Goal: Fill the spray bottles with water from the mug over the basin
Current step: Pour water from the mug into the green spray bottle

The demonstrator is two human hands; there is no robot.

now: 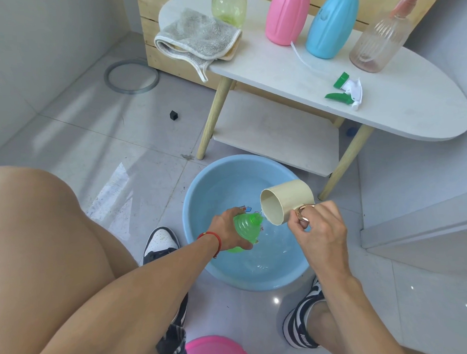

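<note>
My left hand [227, 228] grips a green ribbed spray bottle [246, 228] with no cap, tilted over the blue basin [201, 194], which holds water. My right hand [317, 229] holds a cream mug [286, 201] by its gold handle, tipped on its side. The mug's rim is at the bottle's open neck and a thin stream of water runs between them. The bottle's green and white spray head [347, 90] lies on the white table [410, 112].
On the table stand a pale yellow-green bottle [229, 7], a pink bottle [287, 16], a blue bottle [333, 22] and a clear ribbed bottle [381, 39], plus a grey cloth [195, 37]. A pink basin [214, 349] is by my feet. My shoes flank the blue basin.
</note>
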